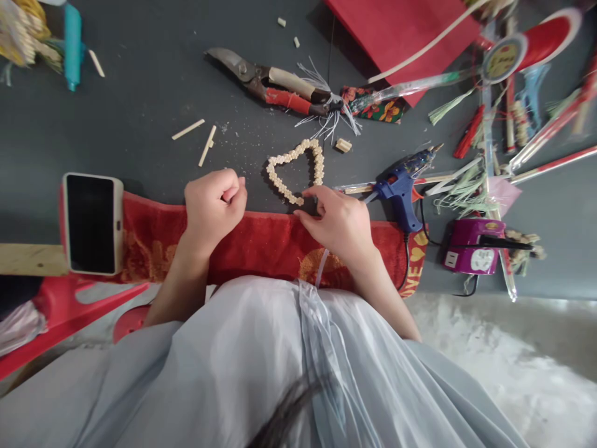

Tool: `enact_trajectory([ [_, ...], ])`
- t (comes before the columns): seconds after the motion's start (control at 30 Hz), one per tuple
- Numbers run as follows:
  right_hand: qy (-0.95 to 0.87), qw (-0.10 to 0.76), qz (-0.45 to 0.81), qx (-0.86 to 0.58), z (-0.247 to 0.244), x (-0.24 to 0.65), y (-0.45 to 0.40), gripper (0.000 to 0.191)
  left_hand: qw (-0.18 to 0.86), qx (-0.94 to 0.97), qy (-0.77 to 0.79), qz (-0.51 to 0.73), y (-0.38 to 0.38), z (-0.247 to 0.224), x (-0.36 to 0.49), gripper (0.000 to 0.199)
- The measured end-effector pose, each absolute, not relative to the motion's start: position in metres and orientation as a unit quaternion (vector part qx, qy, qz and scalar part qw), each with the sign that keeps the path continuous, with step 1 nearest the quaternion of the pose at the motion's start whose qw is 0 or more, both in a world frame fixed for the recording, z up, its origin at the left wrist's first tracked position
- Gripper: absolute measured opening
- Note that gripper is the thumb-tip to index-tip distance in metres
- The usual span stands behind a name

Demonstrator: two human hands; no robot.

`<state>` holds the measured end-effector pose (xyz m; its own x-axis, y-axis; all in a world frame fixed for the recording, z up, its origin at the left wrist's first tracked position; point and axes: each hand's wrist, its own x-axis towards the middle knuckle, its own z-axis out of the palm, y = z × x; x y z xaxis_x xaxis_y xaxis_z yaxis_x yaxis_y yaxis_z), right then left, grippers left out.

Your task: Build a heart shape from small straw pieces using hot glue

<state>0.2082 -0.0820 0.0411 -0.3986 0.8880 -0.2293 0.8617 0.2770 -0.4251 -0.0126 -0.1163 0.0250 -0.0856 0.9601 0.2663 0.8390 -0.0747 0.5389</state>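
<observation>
A pale braided straw heart [275,180] lies on the dark table at the front middle, its point towards me. My right hand [342,221] is at its near right side, with thumb and index finger curled around the lower point. The other fingers are folded and partly hidden. Left of the heart, my left hand [215,202] rests at the table edge as a closed fist, and nothing sticks out of it. Beside my right hand, a blue glue gun [396,194] lies with its nozzle pointing away. A small straw piece [344,145] sits just beyond the heart.
Red-handled pruning shears [280,90] lie farther back. Two short sticks [208,146] are at left. A phone-like device [92,224] sits on a red towel [261,246] along the edge. At right are a purple power socket [473,246], a red ribbon spool [543,43] and straws.
</observation>
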Motion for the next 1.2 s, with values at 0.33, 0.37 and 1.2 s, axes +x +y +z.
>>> enact_trajectory([
  [0.33,-0.793,-0.007,0.240,-0.560,0.042,0.197,-0.082,0.030,0.085,0.679,0.656,0.320,-0.120,0.029,-0.013,0.046],
  [0.37,-0.793,-0.006,0.239,-0.560,0.042,0.197,-0.082,0.030,0.085,0.681,0.653,0.320,-0.121,0.030,-0.013,0.046],
  [1.2,-0.808,0.029,0.216,-0.547,0.032,0.193,-0.086,0.024,0.180,0.766,0.602,0.135,-0.114,0.030,0.003,0.035],
])
